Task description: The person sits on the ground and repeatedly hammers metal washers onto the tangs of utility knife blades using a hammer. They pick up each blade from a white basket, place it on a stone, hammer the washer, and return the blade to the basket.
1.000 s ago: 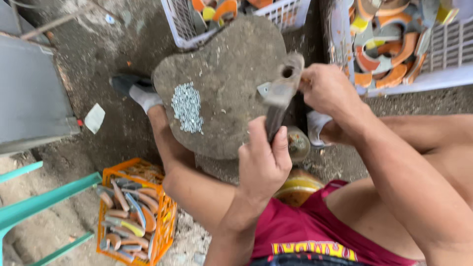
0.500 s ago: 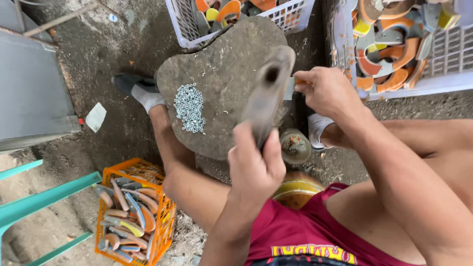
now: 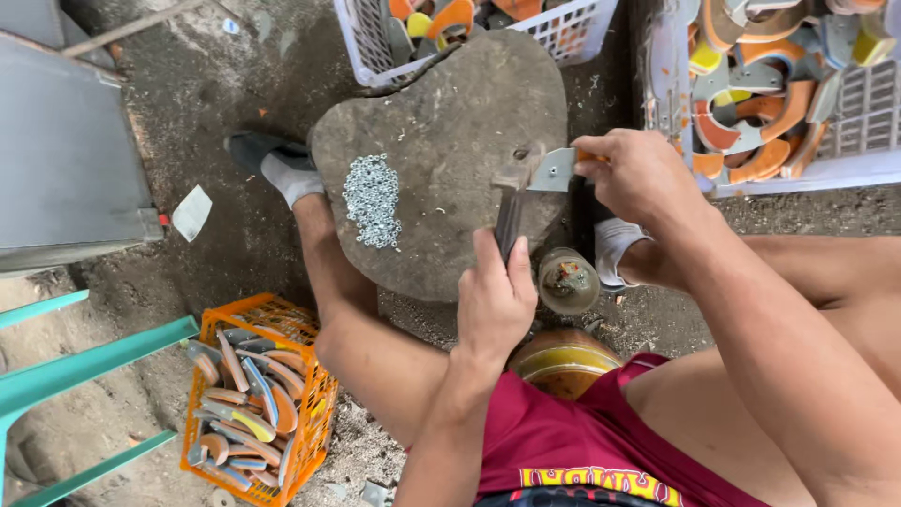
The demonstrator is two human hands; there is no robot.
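Hammer (image 3: 511, 202) has come down since the earlier frame; its head now rests on the stone slab (image 3: 441, 122) beside the metal blade piece (image 3: 556, 169). Left hand (image 3: 496, 305): fingers wrapped tight on the hammer handle. Right hand (image 3: 638, 178): fingers pinching the blade piece flat at the slab's right edge. Pile of small silver rivets (image 3: 373, 199) lies left of it. Orange crate (image 3: 258, 404) on the ground below.

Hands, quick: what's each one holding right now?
Left hand: closed on the hammer handle.
Right hand: closed on a flat grey metal piece.
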